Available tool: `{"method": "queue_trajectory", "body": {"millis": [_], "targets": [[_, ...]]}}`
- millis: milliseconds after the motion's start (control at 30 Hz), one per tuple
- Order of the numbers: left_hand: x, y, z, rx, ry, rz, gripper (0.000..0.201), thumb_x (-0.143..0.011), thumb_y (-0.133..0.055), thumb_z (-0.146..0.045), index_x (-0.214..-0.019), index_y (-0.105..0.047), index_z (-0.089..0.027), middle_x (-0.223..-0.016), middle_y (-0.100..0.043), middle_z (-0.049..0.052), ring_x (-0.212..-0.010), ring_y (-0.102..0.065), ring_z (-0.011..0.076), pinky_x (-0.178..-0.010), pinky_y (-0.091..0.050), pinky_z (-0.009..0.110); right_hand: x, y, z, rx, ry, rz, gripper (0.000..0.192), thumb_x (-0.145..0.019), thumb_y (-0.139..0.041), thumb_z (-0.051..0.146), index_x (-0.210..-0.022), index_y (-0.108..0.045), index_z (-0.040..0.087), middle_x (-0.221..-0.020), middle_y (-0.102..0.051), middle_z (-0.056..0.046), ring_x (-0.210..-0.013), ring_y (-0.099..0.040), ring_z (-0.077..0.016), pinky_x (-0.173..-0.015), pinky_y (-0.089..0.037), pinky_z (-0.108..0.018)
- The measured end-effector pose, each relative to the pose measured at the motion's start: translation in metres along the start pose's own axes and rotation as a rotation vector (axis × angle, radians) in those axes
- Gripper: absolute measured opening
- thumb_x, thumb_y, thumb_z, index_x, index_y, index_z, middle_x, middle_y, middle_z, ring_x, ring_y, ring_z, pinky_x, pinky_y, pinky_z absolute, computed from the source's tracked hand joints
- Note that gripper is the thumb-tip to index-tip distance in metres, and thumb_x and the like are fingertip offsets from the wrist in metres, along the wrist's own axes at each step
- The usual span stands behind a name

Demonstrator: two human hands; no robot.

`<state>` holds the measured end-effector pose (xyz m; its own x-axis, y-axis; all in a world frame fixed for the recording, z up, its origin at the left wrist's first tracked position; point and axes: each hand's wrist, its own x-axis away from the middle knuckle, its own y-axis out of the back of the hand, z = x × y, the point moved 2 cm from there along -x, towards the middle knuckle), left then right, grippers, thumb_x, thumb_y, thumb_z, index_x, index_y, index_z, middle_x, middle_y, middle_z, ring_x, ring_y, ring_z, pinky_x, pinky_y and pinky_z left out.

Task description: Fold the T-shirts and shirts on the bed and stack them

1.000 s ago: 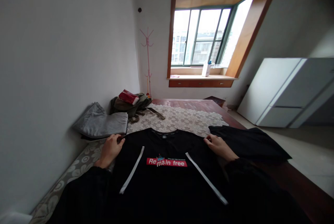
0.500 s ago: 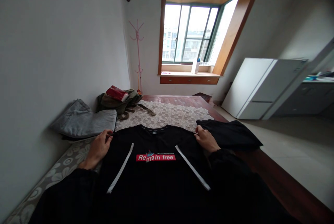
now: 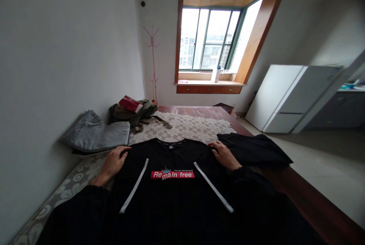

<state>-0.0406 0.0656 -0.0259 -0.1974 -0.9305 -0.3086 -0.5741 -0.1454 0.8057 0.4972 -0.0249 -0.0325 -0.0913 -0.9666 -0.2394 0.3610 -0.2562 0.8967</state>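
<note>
A black shirt [image 3: 173, 199] lies face up, spread across the lower center of the frame, its neckline pointing away from the wearer. White strips [image 3: 213, 188] slant down either side of its chest, and between them a red label [image 3: 172, 175] reads "Remain free". Two bare hands in dark sleeves [image 3: 76, 210] reach in from the bottom corners. The left hand [image 3: 112, 163] touches the shirt's shoulder at left of center, fingers bent; the right hand [image 3: 225, 155] touches the opposite shoulder, fingers curled. Whether either pinches the fabric cannot be told.

Beneath is a dark red wooden table [image 3: 196, 112], partly covered by a floral cloth [image 3: 188, 125]. Folded black clothing [image 3: 253, 150] lies just beyond the right hand; folded gray clothing [image 3: 99, 136] sits beyond the left, near the wall. Behind the gray pile is an olive backpack [image 3: 116, 115] with a red packet [image 3: 129, 103] on top. Farther off stand a pink coat rack [image 3: 153, 56], upper left of center, and a white fridge [image 3: 281, 98] at right. A wood-framed window [image 3: 211, 39] fills the upper center.
</note>
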Motion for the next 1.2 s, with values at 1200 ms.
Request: {"method": "queue_trajectory", "body": {"millis": [1200], "targets": [[0.019, 0.000, -0.040, -0.436, -0.032, -0.019, 0.048, -0.105, -0.041, -0.035, -0.139, -0.071, -0.019, -0.146, -0.059, 0.017, -0.132, -0.054, 0.0386, -0.109, -0.047, 0.057, -0.001, -0.011, 0.034, 0.208, 0.274, -0.024, 0.045, -0.102, -0.048, 0.025, -0.141, -0.068, 0.014, -0.161, -0.051, -0.014, -0.150, -0.046, -0.0304, -0.127, -0.036, -0.047]]}}
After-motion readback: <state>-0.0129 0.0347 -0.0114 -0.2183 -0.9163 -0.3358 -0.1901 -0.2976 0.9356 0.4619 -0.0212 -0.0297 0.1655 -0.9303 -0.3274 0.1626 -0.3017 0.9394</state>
